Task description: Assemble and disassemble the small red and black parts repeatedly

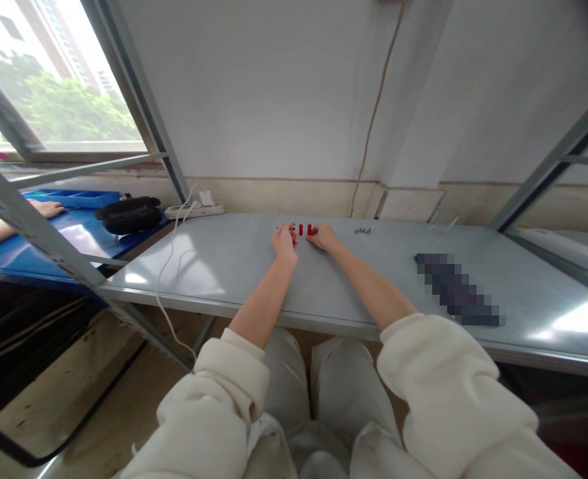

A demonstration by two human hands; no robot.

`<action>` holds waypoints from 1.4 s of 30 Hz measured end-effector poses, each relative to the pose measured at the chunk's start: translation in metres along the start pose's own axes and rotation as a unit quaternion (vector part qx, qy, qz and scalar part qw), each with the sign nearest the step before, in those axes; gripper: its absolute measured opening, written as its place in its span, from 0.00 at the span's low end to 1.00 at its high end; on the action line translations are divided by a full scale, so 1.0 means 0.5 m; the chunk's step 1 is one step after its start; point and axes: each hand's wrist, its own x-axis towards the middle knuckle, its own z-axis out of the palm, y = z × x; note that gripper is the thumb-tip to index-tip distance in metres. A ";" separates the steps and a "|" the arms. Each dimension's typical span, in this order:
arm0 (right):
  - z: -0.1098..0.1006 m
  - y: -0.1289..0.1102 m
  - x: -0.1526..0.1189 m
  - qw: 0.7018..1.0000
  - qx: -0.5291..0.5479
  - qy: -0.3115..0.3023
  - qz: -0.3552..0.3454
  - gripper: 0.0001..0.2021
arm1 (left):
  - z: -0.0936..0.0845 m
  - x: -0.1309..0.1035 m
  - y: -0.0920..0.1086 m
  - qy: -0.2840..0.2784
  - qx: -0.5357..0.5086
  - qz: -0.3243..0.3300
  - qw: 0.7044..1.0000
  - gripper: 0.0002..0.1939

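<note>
Small red pieces stand in a short row near the back of the grey table. One red piece (300, 229) shows in the gap between my hands, touched by neither. My right hand (322, 237) has its fingers closed at another red piece (309, 229) just to the right of it. On the left side of the row, my left hand (285, 241) is closed with its fingers curled; a bit of red shows at the fingertips, too small to make out. Several small dark metal pieces (362, 231) lie to the right of my right hand.
A white power strip (194, 210) with a cable hanging over the front edge is at the table's back left. A pixelated dark item (456, 289) and a clear object (442, 223) lie right. Another person's hand (48, 208) rests on a blue table beside a black case (129, 215).
</note>
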 end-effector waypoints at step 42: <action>-0.072 0.047 -0.158 0.997 -0.059 0.056 -0.010 0.13 | -0.009 0.005 -0.028 -0.069 0.373 0.274 0.884 0.11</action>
